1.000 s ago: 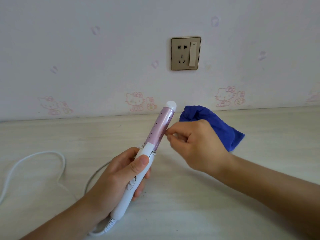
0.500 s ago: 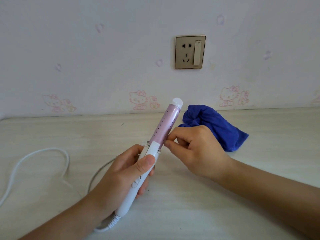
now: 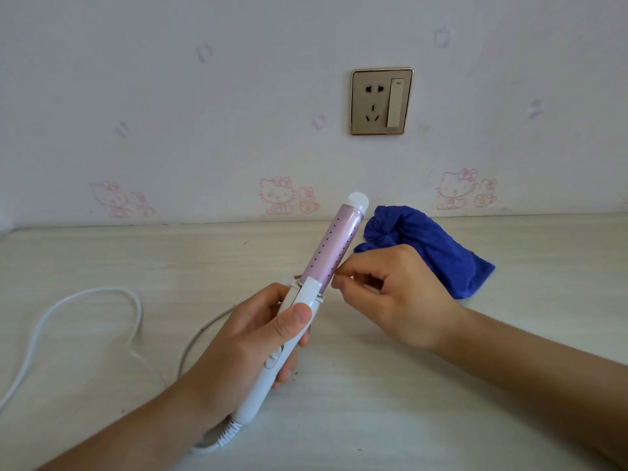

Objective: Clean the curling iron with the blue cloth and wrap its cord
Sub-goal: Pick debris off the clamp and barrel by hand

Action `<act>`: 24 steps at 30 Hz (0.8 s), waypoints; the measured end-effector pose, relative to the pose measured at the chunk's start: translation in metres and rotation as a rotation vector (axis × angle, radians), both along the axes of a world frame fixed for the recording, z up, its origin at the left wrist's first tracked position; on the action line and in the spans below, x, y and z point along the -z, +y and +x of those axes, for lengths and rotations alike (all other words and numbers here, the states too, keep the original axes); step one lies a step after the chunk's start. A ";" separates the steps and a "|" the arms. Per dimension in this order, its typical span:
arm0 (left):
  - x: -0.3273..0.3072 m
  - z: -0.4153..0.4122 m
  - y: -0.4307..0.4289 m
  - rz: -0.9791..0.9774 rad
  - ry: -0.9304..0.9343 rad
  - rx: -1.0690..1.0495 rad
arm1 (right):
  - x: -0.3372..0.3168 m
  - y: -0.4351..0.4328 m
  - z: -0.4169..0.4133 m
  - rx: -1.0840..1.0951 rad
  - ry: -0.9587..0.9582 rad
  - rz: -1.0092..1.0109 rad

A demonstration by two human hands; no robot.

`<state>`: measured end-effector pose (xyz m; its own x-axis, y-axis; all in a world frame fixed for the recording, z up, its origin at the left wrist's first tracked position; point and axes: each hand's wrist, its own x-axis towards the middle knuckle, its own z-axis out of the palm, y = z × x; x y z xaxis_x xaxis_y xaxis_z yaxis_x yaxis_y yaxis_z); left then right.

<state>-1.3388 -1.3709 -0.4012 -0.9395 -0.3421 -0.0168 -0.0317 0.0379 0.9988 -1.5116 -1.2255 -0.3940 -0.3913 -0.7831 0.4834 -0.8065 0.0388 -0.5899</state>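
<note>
My left hand [image 3: 251, 338] grips the white handle of the curling iron [image 3: 331, 249], which tilts up to the right, its pink dotted barrel ending in a white tip. My right hand [image 3: 394, 294] is beside the lower barrel, thumb and forefinger pinched together touching the barrel's right edge; whether they hold anything is too small to tell. The blue cloth [image 3: 438, 246] lies crumpled on the table behind my right hand, untouched. The white cord [image 3: 85, 300] runs from the handle's base and loops over the table at the left.
The pale wooden table [image 3: 373, 385] meets a wall with cartoon cat prints. A gold wall socket with a switch [image 3: 382, 102] sits above the cloth, nothing plugged in.
My right hand's pinched fingers slid down the barrel towards the white clamp base. The left hand keeps its grip on the handle; the cloth has stayed in place.
</note>
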 end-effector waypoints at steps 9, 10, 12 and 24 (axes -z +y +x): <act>0.000 0.000 0.001 0.002 0.001 -0.007 | -0.003 0.002 0.004 -0.050 -0.038 0.112; 0.000 0.000 0.001 -0.001 -0.002 -0.013 | -0.003 0.002 0.004 -0.043 -0.047 0.111; 0.000 0.000 0.001 -0.005 -0.007 -0.022 | -0.001 0.001 0.003 -0.025 -0.058 0.086; 0.000 0.001 0.002 -0.040 0.015 0.031 | -0.007 -0.001 -0.017 0.159 -0.076 -0.018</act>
